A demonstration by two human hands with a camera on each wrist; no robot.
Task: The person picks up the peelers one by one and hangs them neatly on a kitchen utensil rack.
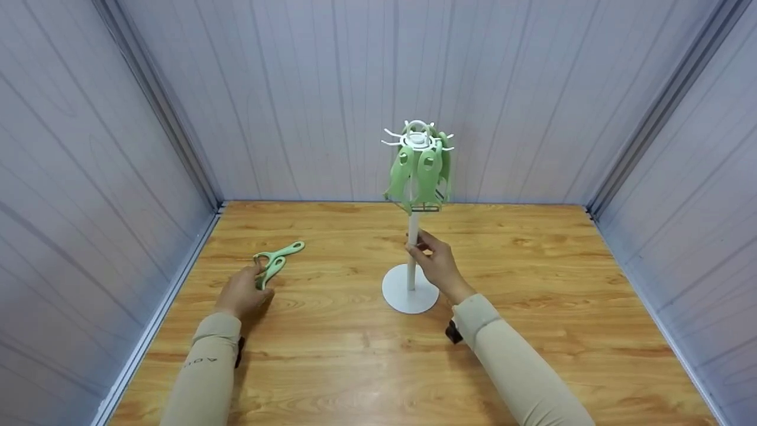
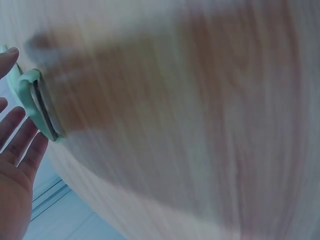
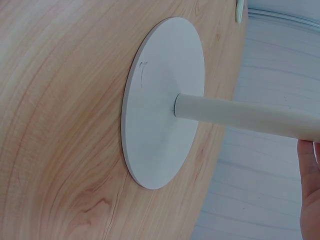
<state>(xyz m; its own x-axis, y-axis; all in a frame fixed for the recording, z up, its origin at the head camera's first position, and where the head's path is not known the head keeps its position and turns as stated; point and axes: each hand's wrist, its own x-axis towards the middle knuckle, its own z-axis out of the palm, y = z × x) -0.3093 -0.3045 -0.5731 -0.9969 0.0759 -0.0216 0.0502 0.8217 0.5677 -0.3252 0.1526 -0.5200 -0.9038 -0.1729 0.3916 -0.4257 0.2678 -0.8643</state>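
Observation:
At the left of the table my left hand (image 1: 241,293) reaches two light green Y-shaped peelers. Its fingertips meet the nearer peeler (image 1: 274,269); the other peeler (image 1: 288,250) lies just beyond. The left wrist view has the fingers spread fairly straight beside a peeler's head and blade (image 2: 35,102), with the thumb on the opposite side. My right hand (image 1: 439,263) pinches the upright white pole (image 1: 411,275) of a display stand between thumb and fingers. Several green peelers (image 1: 427,177) hang from the stand's white hook ring on top.
The stand's round white base (image 3: 155,135) rests flat on the wooden table (image 1: 343,355). Pale panel walls (image 1: 307,100) enclose the table at the back and both sides. Some hooks (image 1: 390,142) on the ring's left side carry nothing.

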